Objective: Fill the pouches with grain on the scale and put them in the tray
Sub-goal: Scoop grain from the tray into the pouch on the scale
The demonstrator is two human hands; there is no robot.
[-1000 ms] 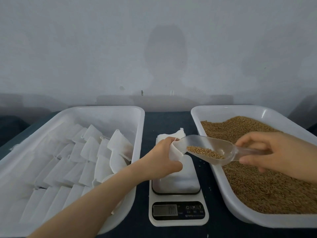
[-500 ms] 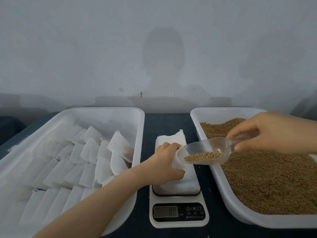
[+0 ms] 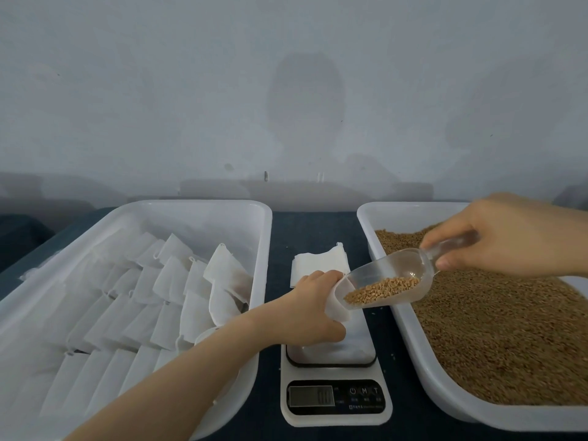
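While I am watching through the head camera, the left hand (image 3: 313,310) is gripping a white pouch (image 3: 338,313) over the scale (image 3: 336,396), fingers curled round its mouth. The right hand (image 3: 499,240) is pinching the handle of a clear scoop (image 3: 397,268), which is tilting down with its lip touching the pouch and grain (image 3: 381,289) lying inside. Rows of pouches (image 3: 171,281) are sitting in the left tray (image 3: 262,249); the grain bin (image 3: 410,319) is standing to the right on the table (image 3: 311,227).
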